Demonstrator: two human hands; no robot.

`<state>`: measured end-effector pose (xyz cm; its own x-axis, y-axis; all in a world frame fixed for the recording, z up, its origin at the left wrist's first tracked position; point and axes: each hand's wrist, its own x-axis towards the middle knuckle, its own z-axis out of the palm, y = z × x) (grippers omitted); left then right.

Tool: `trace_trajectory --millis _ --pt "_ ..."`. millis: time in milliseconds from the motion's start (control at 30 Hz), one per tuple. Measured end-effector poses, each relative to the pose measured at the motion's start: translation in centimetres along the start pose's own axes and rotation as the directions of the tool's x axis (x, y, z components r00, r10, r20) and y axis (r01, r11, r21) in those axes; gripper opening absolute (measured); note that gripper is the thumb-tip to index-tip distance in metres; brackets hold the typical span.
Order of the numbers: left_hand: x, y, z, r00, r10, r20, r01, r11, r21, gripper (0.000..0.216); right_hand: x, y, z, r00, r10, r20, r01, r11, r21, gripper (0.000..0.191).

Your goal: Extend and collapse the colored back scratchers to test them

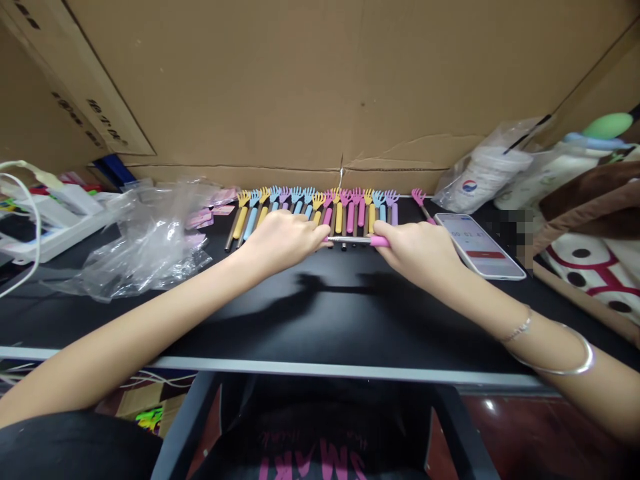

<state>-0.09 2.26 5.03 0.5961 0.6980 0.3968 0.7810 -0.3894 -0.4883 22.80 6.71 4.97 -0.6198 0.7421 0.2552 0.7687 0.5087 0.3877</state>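
Between my hands runs a telescopic back scratcher (353, 240) with a silver rod and pink ends, held level above the black table. My left hand (287, 240) is closed round its left end, where a bit of pink shows. My right hand (417, 250) grips the pink part at the other end; the claw of this scratcher is hidden or cannot be made out. Just behind my hands lies a row of back scratchers (339, 217) in yellow, blue, purple and pink, claws toward the cardboard. Another pink back scratcher (419, 196) lies apart, beyond my right hand.
Crumpled clear plastic bags (135, 247) and pink packets (203, 217) lie left, beside a white power strip (75, 223). On the right are a phone (483, 247), a bagged Pepsi cup (493, 177) and a patterned bag (590, 260). A cardboard wall (300, 87) stands behind.
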Motion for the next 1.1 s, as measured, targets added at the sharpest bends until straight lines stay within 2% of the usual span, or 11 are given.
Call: trace_trajectory --millis 200,367,800,1000,1100 --pt "0.3 0.2 0.5 0.987 0.037 -0.153 -0.03 0.998 0.048 0.023 0.5 0.3 1.0 0.99 -0.039 -0.132 0.041 0.999 0.009 0.035" --pt "0.5 0.5 0.5 0.963 0.101 -0.25 -0.089 0.994 0.058 0.022 0.4 0.0 1.4 0.958 -0.173 -0.23 0.187 0.981 0.043 0.036" --pt "-1.3 -0.4 0.4 0.959 0.124 -0.254 -0.111 0.992 0.065 0.029 -0.4 0.8 1.0 0.859 -0.325 -0.396 0.286 0.946 -0.155 0.043" --pt "-2.5 -2.6 0.5 0.969 0.103 -0.226 -0.067 0.985 0.161 0.031 -0.7 3.6 1.3 0.919 -0.253 -0.302 0.195 0.959 -0.208 0.052" --pt "-3.6 -4.4 0.6 0.983 0.083 -0.164 -0.048 0.978 0.203 0.033 -1.2 6.1 1.9 0.95 -0.194 -0.244 0.14 0.965 -0.221 0.053"
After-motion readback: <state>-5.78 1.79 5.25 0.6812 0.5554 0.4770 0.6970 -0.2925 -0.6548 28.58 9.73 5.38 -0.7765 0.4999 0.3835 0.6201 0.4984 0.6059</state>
